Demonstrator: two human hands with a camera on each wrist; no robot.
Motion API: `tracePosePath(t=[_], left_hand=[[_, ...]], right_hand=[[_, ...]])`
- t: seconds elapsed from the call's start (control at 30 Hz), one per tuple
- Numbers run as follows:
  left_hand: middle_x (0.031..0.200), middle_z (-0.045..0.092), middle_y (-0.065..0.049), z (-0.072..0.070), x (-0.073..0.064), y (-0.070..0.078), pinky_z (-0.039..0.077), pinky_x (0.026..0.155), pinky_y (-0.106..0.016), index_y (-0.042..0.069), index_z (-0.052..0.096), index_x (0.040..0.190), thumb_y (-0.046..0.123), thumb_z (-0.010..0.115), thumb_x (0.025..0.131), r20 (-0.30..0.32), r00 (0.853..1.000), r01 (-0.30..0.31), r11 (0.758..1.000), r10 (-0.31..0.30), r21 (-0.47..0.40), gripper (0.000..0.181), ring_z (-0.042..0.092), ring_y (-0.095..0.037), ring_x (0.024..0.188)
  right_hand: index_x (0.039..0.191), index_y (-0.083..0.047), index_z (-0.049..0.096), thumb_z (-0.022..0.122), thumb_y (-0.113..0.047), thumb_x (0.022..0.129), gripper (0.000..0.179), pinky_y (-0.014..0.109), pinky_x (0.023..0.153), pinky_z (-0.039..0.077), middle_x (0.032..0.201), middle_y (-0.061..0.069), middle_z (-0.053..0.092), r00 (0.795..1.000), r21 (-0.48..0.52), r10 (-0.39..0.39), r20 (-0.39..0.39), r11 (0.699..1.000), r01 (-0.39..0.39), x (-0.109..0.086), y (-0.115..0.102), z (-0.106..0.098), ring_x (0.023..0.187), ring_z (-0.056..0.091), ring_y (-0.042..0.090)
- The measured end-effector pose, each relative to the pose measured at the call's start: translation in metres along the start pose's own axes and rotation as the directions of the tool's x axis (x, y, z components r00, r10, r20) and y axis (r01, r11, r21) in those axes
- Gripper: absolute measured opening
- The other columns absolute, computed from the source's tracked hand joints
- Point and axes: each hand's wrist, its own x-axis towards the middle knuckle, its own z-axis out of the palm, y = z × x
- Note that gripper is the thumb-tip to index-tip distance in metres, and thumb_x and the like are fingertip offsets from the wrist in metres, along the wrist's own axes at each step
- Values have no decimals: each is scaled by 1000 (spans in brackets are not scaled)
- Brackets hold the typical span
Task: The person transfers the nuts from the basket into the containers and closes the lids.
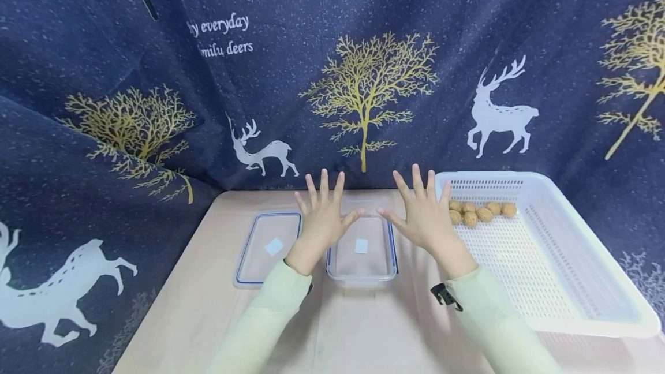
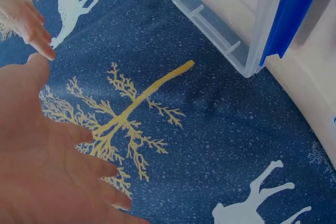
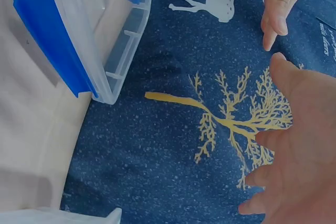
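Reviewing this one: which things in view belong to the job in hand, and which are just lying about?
Likely part of the job: left hand, right hand, clear box, lid, walnuts, white basket.
Probably just background: deer-print cloth, table, dark wrist strap.

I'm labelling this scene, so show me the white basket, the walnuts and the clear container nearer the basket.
White basket (image 1: 519, 273): head view, on its bare perforated floor.
Walnuts (image 1: 485, 214): head view, on a nut near the group's middle.
Clear container (image 1: 362, 276): head view, on its front rim.
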Motion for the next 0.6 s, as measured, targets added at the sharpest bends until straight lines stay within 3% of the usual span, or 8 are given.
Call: tracePosePath(t=[0.23,0.43,0.6], left_hand=[[160,-8,-17,2,3,-1,-10,111,-67,23,3,156,65,44,91,-16,999,-28,1000,28,-13,88,-23,-42,139],[159,-12,-17,3,4,-4,-11,113,-64,23,2,156,62,45,92,-21,999,-38,997,37,-62,86,-24,-41,139],[159,-9,-19,2,4,-6,-7,114,-62,20,2,156,58,45,94,-30,998,-50,994,47,-95,84,-21,-42,140]], right_hand=[[155,-14,19,53,-60,90,86,72,110,-1,157,27,9,998,-19,-28,-51,999,28,6,5,-11,140,7,53],[155,-14,18,53,-58,91,85,68,112,-5,157,27,8,998,30,-27,-53,999,28,11,15,-19,142,4,50],[154,-13,20,50,-58,92,83,68,113,0,156,28,13,996,81,-35,-86,996,42,17,26,-24,142,8,50]])
